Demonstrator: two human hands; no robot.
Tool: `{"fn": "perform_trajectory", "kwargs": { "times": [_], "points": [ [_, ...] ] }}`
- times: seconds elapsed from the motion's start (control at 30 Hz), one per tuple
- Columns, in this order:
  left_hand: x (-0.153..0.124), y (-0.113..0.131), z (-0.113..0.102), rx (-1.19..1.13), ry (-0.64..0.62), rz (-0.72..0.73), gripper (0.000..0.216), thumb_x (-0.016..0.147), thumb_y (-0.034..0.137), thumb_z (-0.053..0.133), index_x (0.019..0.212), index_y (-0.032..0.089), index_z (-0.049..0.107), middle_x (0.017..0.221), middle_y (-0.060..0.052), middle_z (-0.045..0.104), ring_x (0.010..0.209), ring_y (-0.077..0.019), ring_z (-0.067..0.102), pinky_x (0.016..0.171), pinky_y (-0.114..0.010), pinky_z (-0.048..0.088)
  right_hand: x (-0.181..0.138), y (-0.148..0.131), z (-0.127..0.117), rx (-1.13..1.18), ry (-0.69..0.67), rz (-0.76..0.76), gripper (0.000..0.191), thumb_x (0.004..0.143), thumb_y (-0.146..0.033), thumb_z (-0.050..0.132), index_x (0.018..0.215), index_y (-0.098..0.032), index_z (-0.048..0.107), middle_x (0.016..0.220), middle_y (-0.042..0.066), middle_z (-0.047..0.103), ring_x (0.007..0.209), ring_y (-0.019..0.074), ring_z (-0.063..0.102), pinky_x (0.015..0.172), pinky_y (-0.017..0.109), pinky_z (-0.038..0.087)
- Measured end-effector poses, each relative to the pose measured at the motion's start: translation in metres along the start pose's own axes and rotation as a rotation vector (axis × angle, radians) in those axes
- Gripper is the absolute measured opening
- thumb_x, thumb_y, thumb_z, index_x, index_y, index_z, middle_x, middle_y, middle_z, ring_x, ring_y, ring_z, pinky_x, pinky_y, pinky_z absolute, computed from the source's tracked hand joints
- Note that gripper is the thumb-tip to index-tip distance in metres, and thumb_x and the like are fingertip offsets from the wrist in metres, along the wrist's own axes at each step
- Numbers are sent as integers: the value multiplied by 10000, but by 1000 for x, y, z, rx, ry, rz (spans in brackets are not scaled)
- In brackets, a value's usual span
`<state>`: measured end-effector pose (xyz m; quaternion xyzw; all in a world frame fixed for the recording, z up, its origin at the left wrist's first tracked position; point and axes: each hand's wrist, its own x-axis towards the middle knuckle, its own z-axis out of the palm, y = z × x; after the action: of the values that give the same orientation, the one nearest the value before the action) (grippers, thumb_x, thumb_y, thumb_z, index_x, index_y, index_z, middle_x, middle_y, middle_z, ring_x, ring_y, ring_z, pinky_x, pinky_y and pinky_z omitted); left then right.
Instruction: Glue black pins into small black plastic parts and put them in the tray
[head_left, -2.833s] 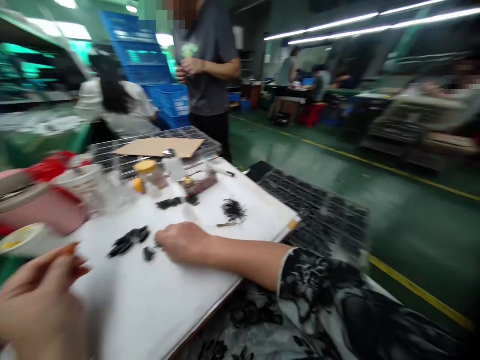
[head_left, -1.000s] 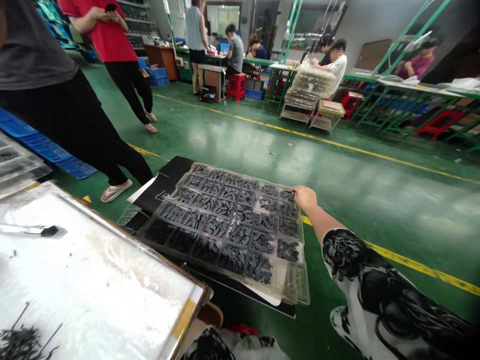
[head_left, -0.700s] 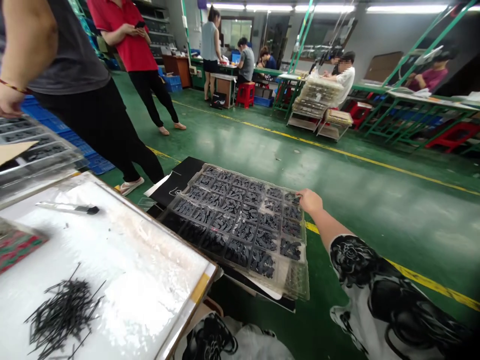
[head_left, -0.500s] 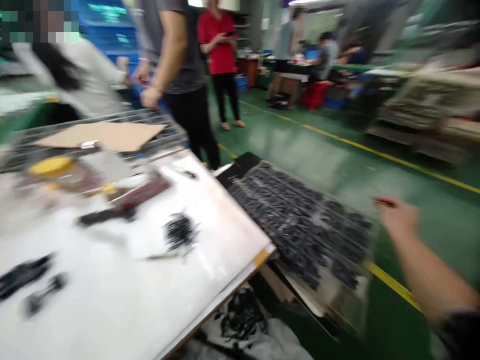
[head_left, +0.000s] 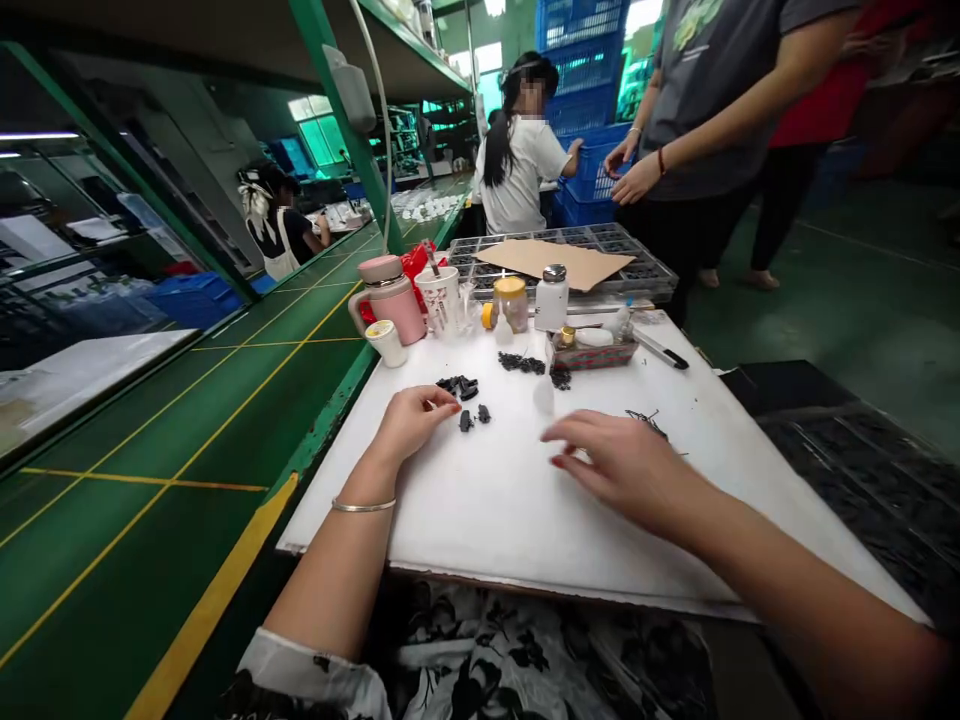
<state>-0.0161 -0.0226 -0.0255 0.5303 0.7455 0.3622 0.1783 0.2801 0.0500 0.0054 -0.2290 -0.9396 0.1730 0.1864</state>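
Observation:
Over the left part of the white work board (head_left: 480,510), my left hand (head_left: 412,422) reaches with its fingers loosely extended. Their tips are beside two small black parts (head_left: 474,417); no held object shows. A little pile of black parts (head_left: 459,387) lies just beyond those fingers. My right hand (head_left: 619,462) hovers above the middle right of the board, thumb and fingers apart, nothing visible between them. Thin black strips (head_left: 646,424) lie behind it, partly hidden by the hand. Small black pieces (head_left: 523,363) are heaped farther back.
Along the back stand a pink mug (head_left: 391,300), a patterned cup (head_left: 439,300), a yellow-lidded jar (head_left: 511,303), a white pump bottle (head_left: 552,300) and a small box (head_left: 592,352). A knife (head_left: 661,350) lies right. Trays of black parts (head_left: 862,490) sit lower right. Co-workers are beyond.
My view has swung left from the trays and floor to the board. My right hand has come from beyond the trays to above the board, and my left hand has entered view.

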Motion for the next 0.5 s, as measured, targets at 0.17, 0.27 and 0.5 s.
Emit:
{"fn": "perform_trajectory", "kwargs": {
  "times": [0.17, 0.27, 0.5],
  "points": [
    [-4, -4, 2, 117, -163, 170, 306, 703, 384, 752, 978, 264, 692, 840, 31, 642, 668, -108, 499, 621, -239, 369, 95, -36, 65, -120, -160, 40, 357, 838, -285, 642, 1172, -168, 599, 1103, 119, 631, 940, 265, 635, 730, 332, 475],
    [-2, -7, 4, 142, -180, 171, 279, 718, 365, 739, 976, 277, 682, 826, 43, 622, 666, -104, 501, 628, -240, 376, 110, -28, 79, -143, -154, 62, 240, 854, -250, 607, 1069, -148, 637, 1027, 117, 648, 928, 252, 632, 715, 300, 447],
    [4, -15, -2, 169, -217, 146, 346, 694, 443, 731, 996, 287, 665, 836, 39, 625, 699, -121, 531, 678, -245, 406, 84, -29, 63, -51, -67, 117, 281, 831, -72, 496, 1044, -145, 664, 938, 98, 706, 871, 207, 642, 734, 283, 431]
  ]
}}
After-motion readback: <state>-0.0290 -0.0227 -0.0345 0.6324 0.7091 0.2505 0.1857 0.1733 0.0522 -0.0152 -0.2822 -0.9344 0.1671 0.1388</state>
